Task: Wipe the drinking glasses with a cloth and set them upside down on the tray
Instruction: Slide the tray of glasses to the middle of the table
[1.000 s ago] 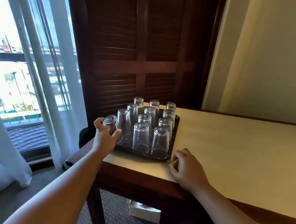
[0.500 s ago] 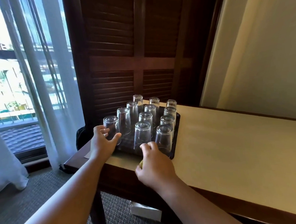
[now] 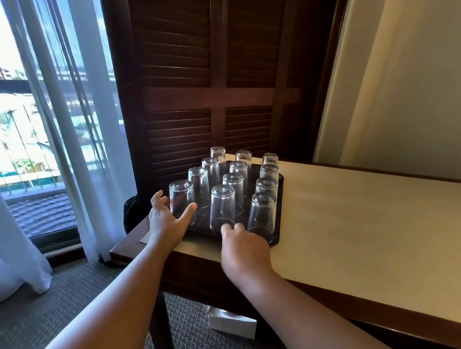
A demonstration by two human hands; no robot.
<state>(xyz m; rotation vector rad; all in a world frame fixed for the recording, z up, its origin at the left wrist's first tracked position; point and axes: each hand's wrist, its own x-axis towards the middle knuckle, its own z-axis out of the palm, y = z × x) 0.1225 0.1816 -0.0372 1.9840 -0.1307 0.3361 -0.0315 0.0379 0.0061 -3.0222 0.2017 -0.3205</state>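
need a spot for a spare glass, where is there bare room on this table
Free: the broad pale tabletop right of the tray, out to the wall. Crowded: the tray, packed with upside-down glasses; its near edge is taken by the left hand and right hand.

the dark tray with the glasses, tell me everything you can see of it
The dark rectangular tray has a low raised rim and rounded corners, and lies flat at the window end of the cream-topped wooden table. Twelve clear drinking glasses stand upside down on it in three rows. The right hand covers its near edge.
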